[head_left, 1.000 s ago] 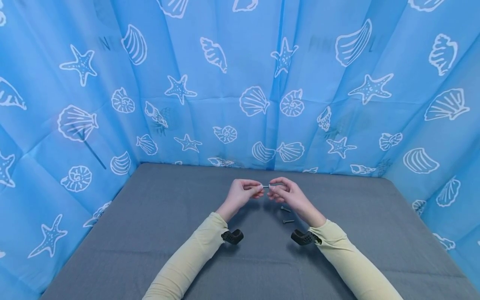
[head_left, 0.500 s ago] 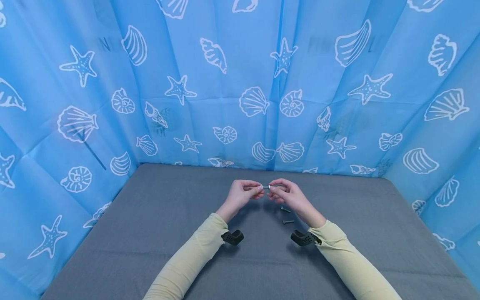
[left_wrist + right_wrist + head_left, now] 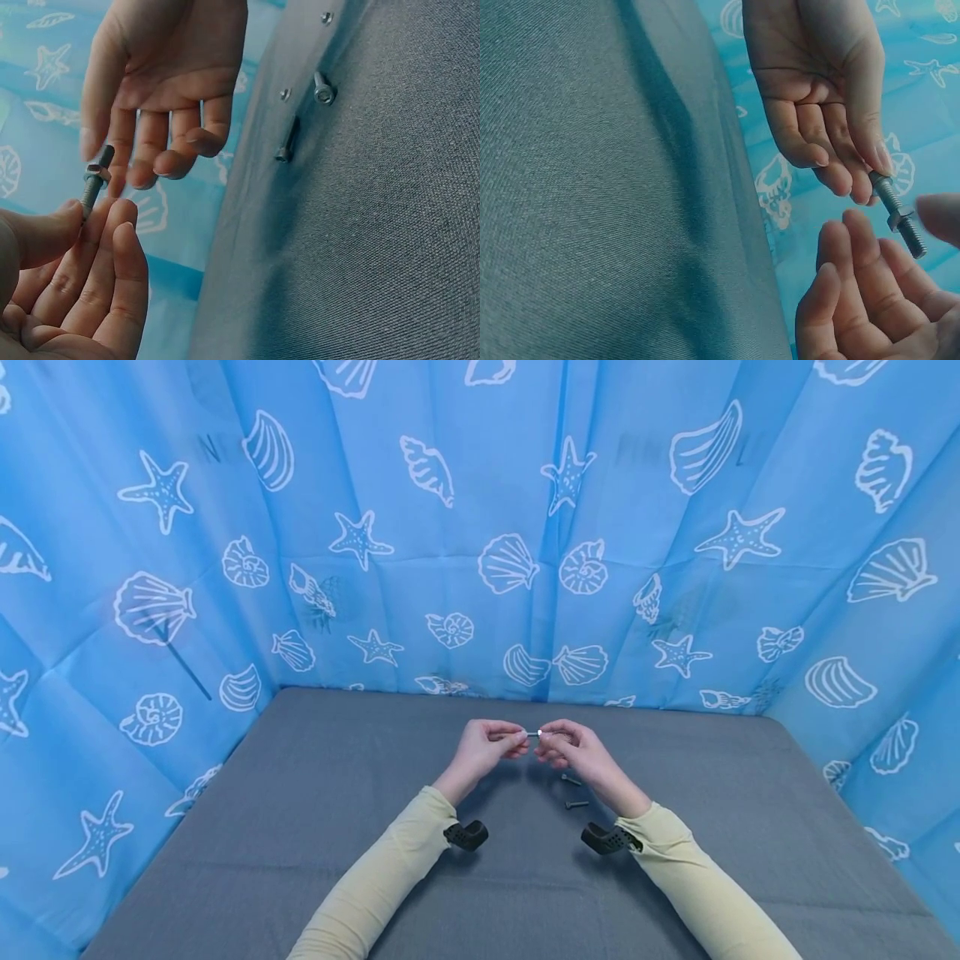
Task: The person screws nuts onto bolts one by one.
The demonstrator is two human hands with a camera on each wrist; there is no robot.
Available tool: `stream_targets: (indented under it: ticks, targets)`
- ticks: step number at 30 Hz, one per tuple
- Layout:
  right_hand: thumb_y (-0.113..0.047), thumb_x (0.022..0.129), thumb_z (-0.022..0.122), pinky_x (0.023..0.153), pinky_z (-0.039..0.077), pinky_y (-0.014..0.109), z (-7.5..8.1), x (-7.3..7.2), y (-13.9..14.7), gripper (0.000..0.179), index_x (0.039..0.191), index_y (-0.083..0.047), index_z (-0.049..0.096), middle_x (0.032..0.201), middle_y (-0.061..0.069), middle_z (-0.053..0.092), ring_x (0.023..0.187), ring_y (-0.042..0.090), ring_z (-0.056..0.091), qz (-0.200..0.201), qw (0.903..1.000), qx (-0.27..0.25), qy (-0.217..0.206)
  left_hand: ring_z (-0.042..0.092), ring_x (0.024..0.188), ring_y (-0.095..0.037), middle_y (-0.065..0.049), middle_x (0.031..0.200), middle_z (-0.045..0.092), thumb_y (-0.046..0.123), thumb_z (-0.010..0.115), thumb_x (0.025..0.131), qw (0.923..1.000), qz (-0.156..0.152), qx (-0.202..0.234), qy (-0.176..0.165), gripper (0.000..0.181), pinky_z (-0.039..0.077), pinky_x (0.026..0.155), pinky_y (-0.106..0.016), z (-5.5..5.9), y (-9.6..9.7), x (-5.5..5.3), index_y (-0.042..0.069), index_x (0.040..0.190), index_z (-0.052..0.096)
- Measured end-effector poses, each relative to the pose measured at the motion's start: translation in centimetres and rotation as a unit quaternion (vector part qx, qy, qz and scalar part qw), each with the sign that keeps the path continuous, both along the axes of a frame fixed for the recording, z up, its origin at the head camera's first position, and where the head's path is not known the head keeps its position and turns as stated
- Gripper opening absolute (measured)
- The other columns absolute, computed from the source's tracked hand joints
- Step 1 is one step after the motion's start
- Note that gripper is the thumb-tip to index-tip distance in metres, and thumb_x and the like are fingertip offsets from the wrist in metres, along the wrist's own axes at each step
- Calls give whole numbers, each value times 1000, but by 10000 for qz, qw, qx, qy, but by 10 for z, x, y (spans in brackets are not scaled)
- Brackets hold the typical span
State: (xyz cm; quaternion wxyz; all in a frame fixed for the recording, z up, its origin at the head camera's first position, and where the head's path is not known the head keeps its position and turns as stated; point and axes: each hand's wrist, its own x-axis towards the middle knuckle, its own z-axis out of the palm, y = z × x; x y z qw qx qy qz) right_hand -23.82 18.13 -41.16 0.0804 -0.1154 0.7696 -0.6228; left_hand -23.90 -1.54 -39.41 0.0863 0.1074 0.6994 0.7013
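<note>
1. Pinched the bolt (image 3: 889,196) by its head end between thumb and fingers of the left hand (image 3: 482,752), plain in the right wrist view; made out only a thin pale line of it in the head view.
2. Saw the nut (image 3: 898,218) partway along the bolt's thread in both wrist views, against a mere bright glint in the head view.
3. Held the right hand (image 3: 588,758) about the bolt's free end, thumb and fingers apart on either side; could not tell whether touching the nut.
4. Found two small nuts (image 3: 285,94) near two loose bolts (image 3: 577,804) in the left wrist view; made out only the loose bolts in the head view.
5. Kept both hands nearly as in the head view a second earlier, with the loose bolts unmoved; caught a brighter glint at the right fingertips.
6. Worked over the far part of the table (image 3: 300,827), short of its back edge and the blue curtain (image 3: 450,560); had table surface stretching wide to both sides and between the pale sleeves (image 3: 382,877).
</note>
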Motion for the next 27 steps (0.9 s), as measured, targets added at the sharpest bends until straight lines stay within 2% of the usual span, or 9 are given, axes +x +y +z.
stream_targets:
  ticks: [3,6,10,13,17,20,27]
  targets:
    - [-15,99,56,83,51,54,1,0,1,35,121,11,49,102,25,65,88,24,66,40,9999,-22,119,70,86,-30,-22,92,70,4,64,92,10000,-14,-35,-13,20,52,84,-51,1,0,0,-10,106,67]
    - [-18,99,55,85,50,56,1,0,1,36,118,13,51,102,25,65,92,29,66,49,9999,81,89,69,87,-30,-22,93,70,4,64,92,10000,-25,-64,-9,21,53,84,-50,1,1,-1,-10,107,67]
    - [-27,100,52,85,50,56,0,-2,1,43,113,14,55,98,21,66,92,33,65,-44,9999,153,-58,70,83,-26,-18,90,71,7,65,91,10000,12,-17,14,24,52,84,-51,-16,3,-13,-10,108,67]
    - [-28,100,52,84,50,56,-1,-3,1,41,114,11,54,97,19,67,90,31,66,-74,9999,81,-55,71,79,-21,-13,87,72,9,67,91,10000,40,8,42,23,53,82,-51,-29,4,-22,-7,107,68]
    - [-19,99,55,85,48,59,-2,-3,3,33,120,6,51,104,27,64,92,31,66,-6,9999,6,105,71,79,-21,-12,86,72,9,67,90,10000,0,18,44,21,52,83,-52,-29,3,-22,-6,104,69]
    - [-15,98,56,86,47,60,-2,-3,3,33,123,7,50,108,31,62,92,29,66,57,9998,46,186,71,80,-21,-13,87,72,9,66,91,10000,-34,15,27,22,52,84,-52,-29,2,-21,-7,105,69]
    - [-27,100,53,86,49,56,-1,-2,0,42,115,13,55,98,19,67,91,29,66,-70,9997,187,-109,70,83,-24,-15,90,71,9,66,91,10000,-35,-3,-7,23,53,82,-49,-29,2,-20,-7,107,69]
